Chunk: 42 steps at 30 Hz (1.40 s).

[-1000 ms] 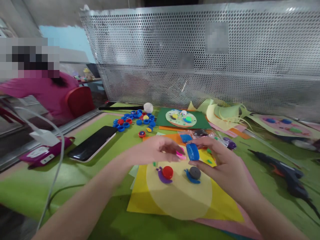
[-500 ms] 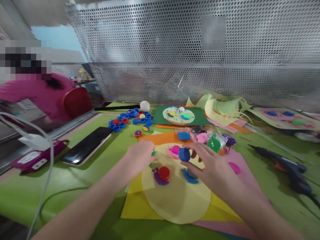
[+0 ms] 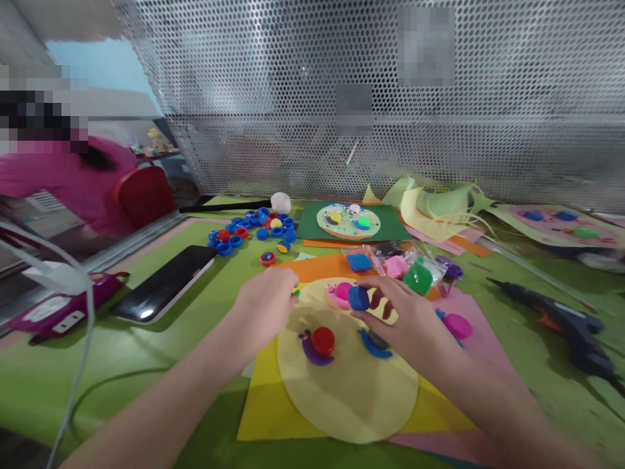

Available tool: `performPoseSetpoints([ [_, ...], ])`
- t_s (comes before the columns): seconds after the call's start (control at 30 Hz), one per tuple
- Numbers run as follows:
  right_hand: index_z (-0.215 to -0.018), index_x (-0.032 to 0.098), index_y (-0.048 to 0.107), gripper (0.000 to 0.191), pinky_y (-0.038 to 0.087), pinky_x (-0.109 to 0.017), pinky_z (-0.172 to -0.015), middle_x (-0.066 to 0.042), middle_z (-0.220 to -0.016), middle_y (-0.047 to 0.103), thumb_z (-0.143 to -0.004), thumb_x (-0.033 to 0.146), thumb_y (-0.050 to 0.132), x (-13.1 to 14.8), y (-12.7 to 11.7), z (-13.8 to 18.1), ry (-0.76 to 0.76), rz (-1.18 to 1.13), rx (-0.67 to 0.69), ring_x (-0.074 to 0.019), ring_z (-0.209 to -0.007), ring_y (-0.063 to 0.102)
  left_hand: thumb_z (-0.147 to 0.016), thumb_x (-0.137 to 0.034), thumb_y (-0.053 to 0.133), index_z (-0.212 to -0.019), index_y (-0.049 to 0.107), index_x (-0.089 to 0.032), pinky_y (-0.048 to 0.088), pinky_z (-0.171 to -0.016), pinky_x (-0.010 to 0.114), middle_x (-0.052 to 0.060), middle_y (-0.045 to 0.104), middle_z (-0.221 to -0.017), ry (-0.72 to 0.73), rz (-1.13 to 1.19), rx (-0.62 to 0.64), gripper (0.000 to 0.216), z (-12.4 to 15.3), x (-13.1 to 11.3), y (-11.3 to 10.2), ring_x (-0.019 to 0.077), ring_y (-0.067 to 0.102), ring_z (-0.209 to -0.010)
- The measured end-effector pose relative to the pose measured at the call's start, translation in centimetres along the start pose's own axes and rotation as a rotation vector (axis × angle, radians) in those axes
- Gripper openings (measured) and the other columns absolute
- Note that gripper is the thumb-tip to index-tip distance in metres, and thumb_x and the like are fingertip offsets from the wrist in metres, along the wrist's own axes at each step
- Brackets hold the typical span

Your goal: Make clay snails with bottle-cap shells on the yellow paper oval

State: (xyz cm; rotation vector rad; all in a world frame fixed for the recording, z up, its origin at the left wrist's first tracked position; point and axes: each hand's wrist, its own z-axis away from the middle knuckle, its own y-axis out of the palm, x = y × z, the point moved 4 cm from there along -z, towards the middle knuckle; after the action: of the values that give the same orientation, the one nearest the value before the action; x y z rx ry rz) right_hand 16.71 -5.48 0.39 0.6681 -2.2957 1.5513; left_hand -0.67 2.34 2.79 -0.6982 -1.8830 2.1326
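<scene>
My right hand (image 3: pixel 407 319) pinches a blue bottle cap (image 3: pixel 359 298) between thumb and fingers, above the pale yellow paper circle (image 3: pixel 349 404). To its left, my left hand (image 3: pixel 268 303) is closed around a small piece of green clay (image 3: pixel 295 294), mostly hidden by the fingers. Below the hands on the circle lie a purple clay snail with a red cap shell (image 3: pixel 323 341) and a blue clay snail (image 3: pixel 375 343) with a dark shell. A pink snail (image 3: pixel 340 294) lies just behind the blue cap. Under the circle is a yellow sheet (image 3: pixel 263 404).
Bagged clay (image 3: pixel 418 277) and an orange sheet (image 3: pixel 312 268) lie behind the circle. A glue gun (image 3: pixel 561 326) rests at right. Several bottle caps (image 3: pixel 234 241), a black phone (image 3: pixel 166 283) and a purple power strip (image 3: pixel 63 309) are at left. A person in pink (image 3: pixel 73 176) sits beyond.
The green clay at my left hand is now more hidden by the fingers. My right hand still holds the blue cap in nearly the same place. The view has shifted slightly.
</scene>
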Motion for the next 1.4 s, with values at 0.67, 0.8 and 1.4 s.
performPoseSetpoints([
  [0.67,-0.100,0.021,0.048,0.021,0.047,-0.023,-0.047,-0.004,-0.087,0.063,-0.087,0.038,0.049,1.1,-1.4,-1.4,-0.289,0.158,-0.256,-0.0125,-0.060,0.059,-0.074,-0.037,0.065,-0.103,0.062,-0.021,0.039,-0.040,0.016,0.001,0.061,-0.082,0.129,0.906,-0.090,0.033,-0.2,-0.8,-1.7,0.0064,0.049,-0.048],
  [0.8,-0.102,0.021,0.047,0.023,0.051,-0.025,-0.058,-0.006,-0.097,0.061,-0.084,0.033,0.055,1.1,-1.1,-0.8,-0.319,0.112,-0.243,-0.0168,-0.080,0.062,-0.075,-0.037,0.063,-0.100,0.065,-0.022,0.036,-0.034,0.016,0.000,0.063,-0.079,0.071,0.936,-0.100,0.029,0.1,-1.1,-1.3,0.0025,0.042,-0.036],
  [1.4,-0.112,0.021,0.048,0.028,0.054,-0.031,-0.066,-0.007,-0.094,0.065,-0.085,0.028,0.053,2.0,-2.0,1.4,-0.351,0.190,-0.269,-0.0209,-0.085,0.063,-0.072,-0.036,0.067,-0.093,0.067,-0.026,0.044,-0.032,0.012,-0.003,0.066,-0.073,0.077,0.965,-0.060,0.023,1.5,-2.2,-1.1,0.0044,0.051,-0.034],
])
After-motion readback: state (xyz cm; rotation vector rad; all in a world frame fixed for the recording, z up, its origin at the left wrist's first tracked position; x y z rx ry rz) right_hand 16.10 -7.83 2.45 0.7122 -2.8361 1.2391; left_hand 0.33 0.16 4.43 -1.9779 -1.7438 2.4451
